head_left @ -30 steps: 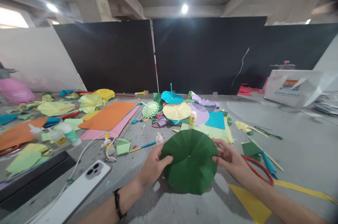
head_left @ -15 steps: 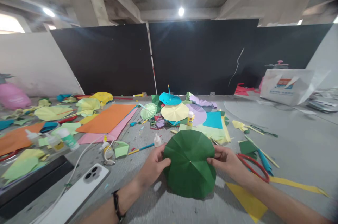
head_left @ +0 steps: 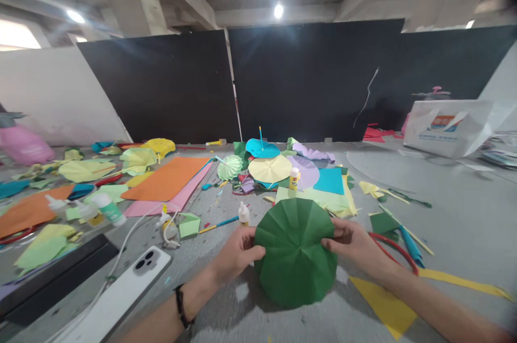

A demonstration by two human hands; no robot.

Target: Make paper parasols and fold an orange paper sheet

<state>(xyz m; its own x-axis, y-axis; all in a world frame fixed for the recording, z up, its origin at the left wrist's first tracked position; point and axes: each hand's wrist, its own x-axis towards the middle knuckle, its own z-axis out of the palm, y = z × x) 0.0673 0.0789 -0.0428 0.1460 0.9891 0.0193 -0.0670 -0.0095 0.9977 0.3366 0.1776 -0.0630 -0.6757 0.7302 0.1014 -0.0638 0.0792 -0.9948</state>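
Note:
A dark green pleated paper disc (head_left: 297, 267), creased from its centre outward, is held up over the grey table. My left hand (head_left: 240, 251) pinches its left edge, thumb in front and fingers behind. On the opposite edge my right hand (head_left: 349, 240) grips the disc the same way. A small white glue bottle (head_left: 243, 214) stands just beyond my left hand. Red-handled scissors (head_left: 398, 251) lie beside my right wrist, partly hidden by it. Under my right forearm is a yellow paper triangle (head_left: 385, 302).
Pleated paper discs, the top one blue (head_left: 262, 148), sit at the back centre near a yellow glue bottle (head_left: 294, 179). Orange paper (head_left: 169, 179), a white phone (head_left: 133, 289) and a black case (head_left: 60, 278) lie left. A white bag (head_left: 444, 130) stands back right.
The view has shifted slightly, so most things appear a little further right. Both hands keep their hold on the green disc, whose tilt looks slightly different.

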